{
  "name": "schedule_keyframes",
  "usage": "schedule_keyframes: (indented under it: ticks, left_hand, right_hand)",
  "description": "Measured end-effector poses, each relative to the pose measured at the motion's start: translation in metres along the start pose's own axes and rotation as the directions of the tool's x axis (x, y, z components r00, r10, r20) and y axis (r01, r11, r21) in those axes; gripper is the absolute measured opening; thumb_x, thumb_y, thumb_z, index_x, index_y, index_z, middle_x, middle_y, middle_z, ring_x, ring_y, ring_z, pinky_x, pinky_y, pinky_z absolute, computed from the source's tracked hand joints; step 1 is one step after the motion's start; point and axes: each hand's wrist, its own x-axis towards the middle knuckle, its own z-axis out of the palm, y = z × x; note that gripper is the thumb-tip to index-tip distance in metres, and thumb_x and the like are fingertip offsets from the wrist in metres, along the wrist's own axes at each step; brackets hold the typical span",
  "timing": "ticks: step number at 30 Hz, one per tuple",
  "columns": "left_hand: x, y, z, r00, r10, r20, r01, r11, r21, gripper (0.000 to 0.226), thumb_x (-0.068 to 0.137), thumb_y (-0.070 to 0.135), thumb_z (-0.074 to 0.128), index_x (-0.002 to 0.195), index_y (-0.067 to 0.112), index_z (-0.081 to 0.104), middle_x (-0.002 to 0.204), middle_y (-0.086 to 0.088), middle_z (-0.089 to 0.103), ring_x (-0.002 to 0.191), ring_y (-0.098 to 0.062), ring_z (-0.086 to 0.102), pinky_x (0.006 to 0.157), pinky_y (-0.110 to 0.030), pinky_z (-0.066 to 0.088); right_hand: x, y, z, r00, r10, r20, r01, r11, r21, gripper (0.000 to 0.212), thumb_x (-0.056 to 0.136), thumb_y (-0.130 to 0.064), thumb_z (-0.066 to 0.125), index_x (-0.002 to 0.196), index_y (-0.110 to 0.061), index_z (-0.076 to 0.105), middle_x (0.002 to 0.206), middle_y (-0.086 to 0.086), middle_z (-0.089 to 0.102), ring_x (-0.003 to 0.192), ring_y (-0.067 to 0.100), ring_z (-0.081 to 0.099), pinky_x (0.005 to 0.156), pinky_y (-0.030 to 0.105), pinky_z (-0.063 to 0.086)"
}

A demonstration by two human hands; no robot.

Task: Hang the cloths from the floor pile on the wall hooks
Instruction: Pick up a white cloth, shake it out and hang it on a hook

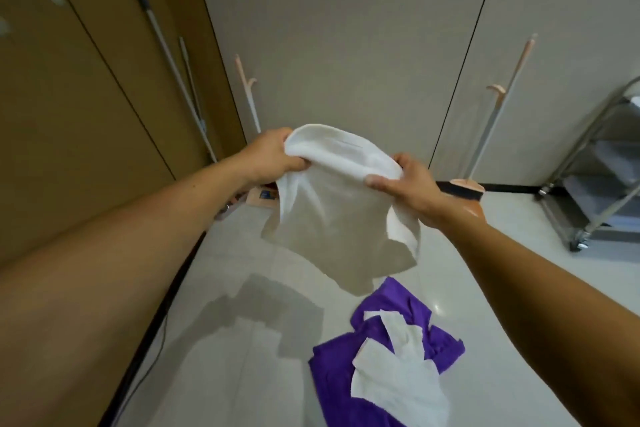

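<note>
Head: cloth (332, 218); left hand (273, 158); right hand (412, 189)

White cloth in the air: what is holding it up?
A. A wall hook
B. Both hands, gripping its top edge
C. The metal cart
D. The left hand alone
B: the left hand and the right hand each grip the top edge of the cloth, which hangs free above the pile on the floor.
</note>
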Motion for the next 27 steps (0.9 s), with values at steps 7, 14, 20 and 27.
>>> schedule_keyframes:
  ticks: [7, 14, 20, 27]
  left_hand:
    - [-0.038, 0.011, -0.074, 0.923, -0.059, -0.380, 0.076, 0.997, 0.032, 0.023, 0.082, 0.019, 0.072, 0.097, 0.016, 0.054, 0.084, 0.006, 0.055, 0.073, -0.007, 0.053, 0.056, -0.021, 0.041]
    - [-0.094, 0.033, -0.090, 0.947, -0.162, -0.277, -0.028, 0.818, -0.575, 0.046, 0.067, 0.028, 0.080, 0.109, 0.013, 0.067, 0.103, -0.002, 0.074, 0.096, -0.022, 0.070, 0.085, -0.039, 0.057]
    - [-0.120, 0.013, -0.031, 0.961, -0.277, -0.028, 0.182, 0.702, -0.688, 0.024, 0.094, 0.024, 0.055, 0.114, 0.013, 0.066, 0.109, -0.012, 0.070, 0.103, -0.027, 0.067, 0.085, -0.044, 0.056]
    - [-0.129, 0.018, -0.064, 0.938, -0.314, 0.145, 0.343, 0.793, -0.504, 0.067, 0.075, 0.027, 0.078, 0.134, 0.018, 0.047, 0.125, -0.011, 0.060, 0.116, -0.032, 0.056, 0.097, -0.051, 0.048]
  right_hand:
    - [0.005, -0.064, -0.014, 0.994, 0.047, 0.101, 0.009, 0.868, -0.496, 0.026, 0.083, -0.030, 0.071, 0.091, -0.006, 0.070, 0.084, 0.010, 0.063, 0.071, 0.024, 0.056, 0.060, 0.029, 0.041]
    - [-0.011, -0.142, 0.007, 0.931, -0.195, 0.310, -0.080, 0.717, 0.693, 0.031, 0.088, -0.039, 0.063, 0.108, -0.017, 0.071, 0.108, 0.009, 0.072, 0.097, 0.028, 0.069, 0.076, 0.039, 0.059]
    - [-0.032, -0.143, 0.084, 0.918, 0.090, 0.387, -0.301, 0.792, 0.530, 0.024, 0.089, -0.019, 0.063, 0.108, -0.005, 0.064, 0.107, 0.022, 0.071, 0.092, 0.036, 0.070, 0.086, 0.056, 0.054]
    - [-0.014, -0.192, 0.136, 0.901, 0.074, 0.427, -0.383, 0.596, 0.706, 0.036, 0.098, -0.031, 0.049, 0.112, 0.000, 0.062, 0.113, 0.022, 0.066, 0.110, 0.036, 0.062, 0.099, 0.053, 0.047]
